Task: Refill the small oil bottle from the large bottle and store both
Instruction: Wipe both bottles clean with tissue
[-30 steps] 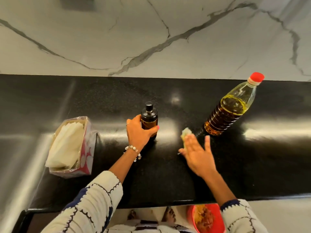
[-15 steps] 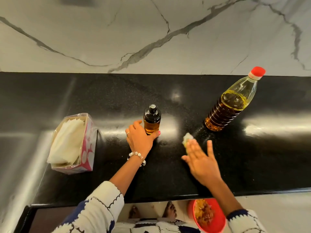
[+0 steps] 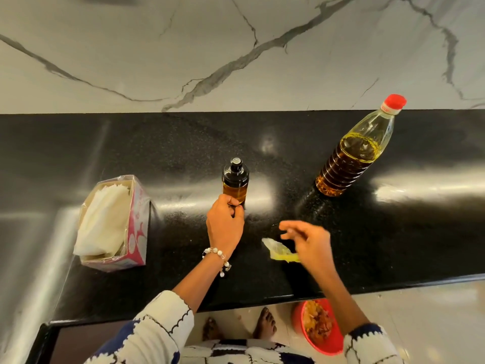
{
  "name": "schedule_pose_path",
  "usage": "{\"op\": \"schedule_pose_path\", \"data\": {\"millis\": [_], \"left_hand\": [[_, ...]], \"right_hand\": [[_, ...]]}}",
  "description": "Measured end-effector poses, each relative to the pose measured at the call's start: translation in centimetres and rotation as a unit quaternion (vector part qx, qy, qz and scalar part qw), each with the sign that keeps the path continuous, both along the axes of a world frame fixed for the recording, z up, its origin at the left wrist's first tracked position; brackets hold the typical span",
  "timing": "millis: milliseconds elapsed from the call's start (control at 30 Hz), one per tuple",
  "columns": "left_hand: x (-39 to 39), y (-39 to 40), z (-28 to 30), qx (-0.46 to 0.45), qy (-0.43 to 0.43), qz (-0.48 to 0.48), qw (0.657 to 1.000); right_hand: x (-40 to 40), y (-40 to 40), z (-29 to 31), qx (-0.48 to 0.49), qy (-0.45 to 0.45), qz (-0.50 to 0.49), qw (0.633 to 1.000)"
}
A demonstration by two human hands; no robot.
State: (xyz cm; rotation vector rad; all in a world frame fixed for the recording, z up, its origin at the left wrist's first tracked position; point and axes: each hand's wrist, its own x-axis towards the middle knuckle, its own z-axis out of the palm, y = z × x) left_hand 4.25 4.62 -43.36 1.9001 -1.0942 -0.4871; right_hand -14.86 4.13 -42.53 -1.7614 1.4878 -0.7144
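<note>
At a black kitchen surface (image 3: 183,143) backed by veined marble, my left hand (image 3: 225,224) rests at the base of the small bottle (image 3: 235,181), fingers curled against its lower glass, though I cannot tell how firmly they grip it. The small bottle stands upright near the middle of the surface, black cap on, amber oil showing below the collar. My right hand (image 3: 308,241) is blurred just above the surface at about 4 o'clock from that bottle, fingers loosely spread, with an oil-stained tissue (image 3: 279,250) lying by its palm; whether the hand touches it is unclear. The big bottle (image 3: 354,153), red cap in place and roughly half to two-thirds full, stands well apart at 2 o'clock from the small one, near the wall. A tissue box (image 3: 115,222) sits at 9 o'clock, open top showing white tissues. Below the surface's front edge, a red bowl (image 3: 319,329) of scraps sits on the floor by my bare feet (image 3: 265,323).
</note>
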Motion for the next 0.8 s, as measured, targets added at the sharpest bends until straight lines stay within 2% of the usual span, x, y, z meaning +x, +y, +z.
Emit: {"op": "schedule_pose_path", "data": {"millis": [67,167,200,267,367,433,567,633,700,767,800], "left_hand": [[0.2,0.1,0.1,-0.012,0.006,-0.004,1.000],[0.3,0.3,0.3,-0.041,0.014,-0.013,0.999],[0.3,0.4,0.4,-0.050,0.014,-0.018,0.998],[0.5,0.6,0.5,-0.062,0.011,-0.023,0.998],[0.5,0.7,0.4,-0.070,0.009,-0.031,0.997],[0.2,0.6,0.3,-0.073,0.011,-0.037,0.997],[-0.6,0.3,0.4,-0.077,0.014,-0.048,0.996],[-0.9,0.1,0.4,-0.078,0.016,-0.052,0.996],[-1.0,0.0,0.5,-0.079,0.020,-0.055,0.995],[-0.9,-0.2,0.5,-0.080,0.025,-0.056,0.995],[-0.9,-0.3,0.6,-0.082,0.027,-0.056,0.995]], "right_hand": [[-0.3,-1.3,0.8,0.048,-0.089,-0.089,0.991],[-0.7,-1.9,1.2,0.015,-0.040,-0.131,0.991],[-0.9,-1.7,1.4,0.000,-0.026,-0.101,0.995],[-1.5,-0.8,1.4,-0.004,-0.008,0.025,1.000],[-2.1,0.5,-0.4,-0.019,0.138,0.225,0.964],[-1.9,1.0,-2.1,-0.083,0.167,0.249,0.950],[-0.2,0.6,-2.7,-0.166,0.149,0.168,0.960],[0.8,-0.1,-2.2,-0.140,0.088,0.073,0.984],[1.9,-1.1,-1.3,-0.078,-0.031,-0.056,0.995],[2.9,-2.1,-0.5,-0.003,-0.168,-0.152,0.974],[3.1,-2.4,-0.1,0.022,-0.234,-0.168,0.957]]}}
